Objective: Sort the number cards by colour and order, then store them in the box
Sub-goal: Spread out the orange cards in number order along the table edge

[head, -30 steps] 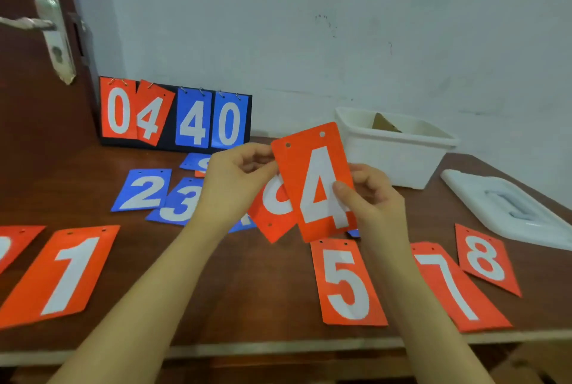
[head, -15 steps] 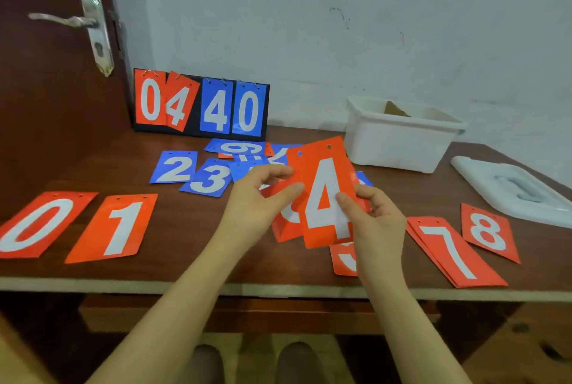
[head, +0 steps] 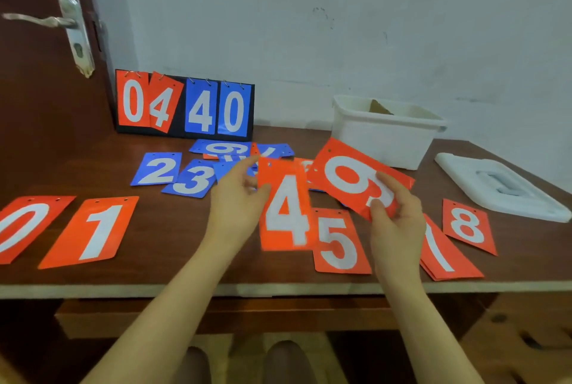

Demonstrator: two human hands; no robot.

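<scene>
My left hand (head: pixel 238 198) holds the orange 4 card (head: pixel 286 210) by its left edge, low over the table just left of the orange 5 card (head: pixel 339 242). My right hand (head: pixel 394 213) pinches a tilted orange card showing a 9 or 6 (head: pixel 353 177), raised above the table. Orange 0 (head: pixel 23 227), 1 (head: pixel 93 230), 7 (head: pixel 445 258) and 8 (head: pixel 467 225) lie in a row near the front edge. Blue 2 (head: pixel 156 168), blue 3 (head: pixel 192 179) and several more blue cards (head: pixel 223 148) lie behind. The white box (head: pixel 387 129) stands open at the back right.
A flip scoreboard (head: pixel 184 105) reading 04 40 stands against the wall. The box's white lid (head: pixel 501 185) lies at the right edge of the table. A door with a metal handle (head: pixel 40 21) is at the left. My knees show below the table's front edge (head: pixel 154 289).
The two cards held together have been split: my left hand brought the 4 down beside the 5, and my right hand lifted the other orange card off to the right.
</scene>
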